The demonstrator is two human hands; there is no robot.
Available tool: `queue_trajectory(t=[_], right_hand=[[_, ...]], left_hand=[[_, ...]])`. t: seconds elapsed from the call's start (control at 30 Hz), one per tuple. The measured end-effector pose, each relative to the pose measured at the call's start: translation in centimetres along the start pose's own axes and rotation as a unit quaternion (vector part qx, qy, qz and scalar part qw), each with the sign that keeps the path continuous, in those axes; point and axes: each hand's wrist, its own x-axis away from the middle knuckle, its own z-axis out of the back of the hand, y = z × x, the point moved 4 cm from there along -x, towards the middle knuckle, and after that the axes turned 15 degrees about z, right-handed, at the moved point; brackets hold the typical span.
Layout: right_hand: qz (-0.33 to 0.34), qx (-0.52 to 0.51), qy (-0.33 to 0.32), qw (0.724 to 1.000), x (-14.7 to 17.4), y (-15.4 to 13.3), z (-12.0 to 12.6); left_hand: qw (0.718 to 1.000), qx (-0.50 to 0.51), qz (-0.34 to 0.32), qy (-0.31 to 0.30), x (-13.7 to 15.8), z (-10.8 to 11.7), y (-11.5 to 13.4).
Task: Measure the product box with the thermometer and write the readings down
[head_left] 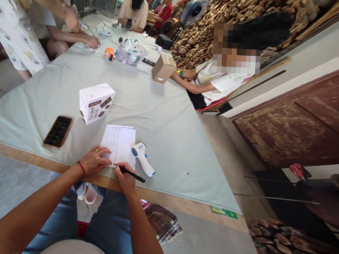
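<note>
Sheets of white paper [126, 141] lie at the table's near edge, with rows of small writing down their left side. My left hand [95, 161] rests on the lower left of the paper, fingers stretched out flat. A black pen [134, 174] is pinched in my right hand [126, 181], its tip on the paper near my left fingertips. Just right of the paper lies a white and blue infrared thermometer [143, 158]. Behind the paper stands a white "Super Meal" box [96, 104]. A smartphone [58, 131] lies to the left.
Farther back are a cardboard box [163, 68], a clear plastic basin [132, 56] holding bottles, and an orange tape roll [110, 54]. Several people sit or stand around the cloth-covered table [169, 134]. Stacked firewood [202, 41] lines the wall behind.
</note>
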Motion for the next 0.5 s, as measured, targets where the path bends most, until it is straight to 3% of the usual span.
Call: queue_trajectory(t=[0.5], right_hand=[[-0.009, -0.008, 0.016, 1.000, 0.01, 0.04, 0.05]], left_hand=[[1.000, 0.002, -0.003, 0.001, -0.01, -0.05, -0.02]])
